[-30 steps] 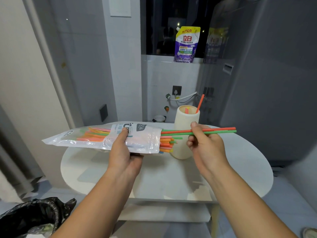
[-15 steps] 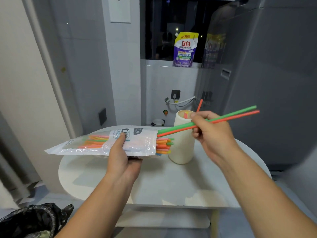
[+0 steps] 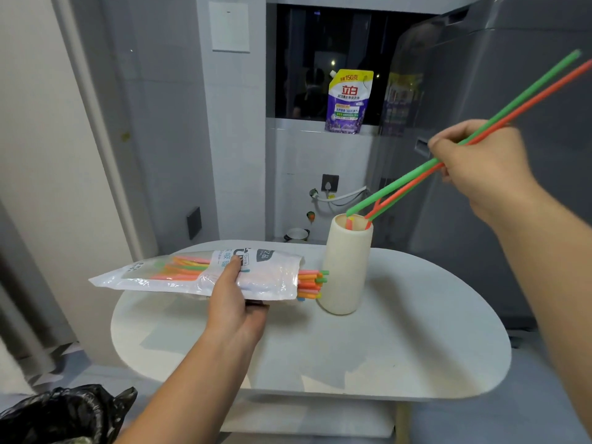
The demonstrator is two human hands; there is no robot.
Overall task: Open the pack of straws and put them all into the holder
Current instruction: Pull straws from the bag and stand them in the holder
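My left hand point(image 3: 235, 302) grips the clear plastic straw pack point(image 3: 179, 275) and holds it level above the white table point(image 3: 400, 341). Several orange and green straw ends point(image 3: 312, 283) stick out of the pack's open right end, next to the holder. My right hand point(image 3: 480, 169) pinches a green straw point(image 3: 400, 179) and an orange straw point(image 3: 413, 187), both tilted. Their lower ends sit at the mouth of the cream cylindrical holder point(image 3: 346, 274), which stands upright on the table. One or two straws show inside it.
A purple detergent pouch point(image 3: 349, 102) stands on the window ledge behind. A grey appliance point(image 3: 496, 75) rises at the right. A black bin bag point(image 3: 64, 415) sits at the lower left. A wall pipe point(image 3: 339, 197) runs behind the holder.
My right hand pulled the green and orange straws out of the pack, rose to the right and tilted them, so their lower ends came down to the holder's mouth. The pack stayed level.
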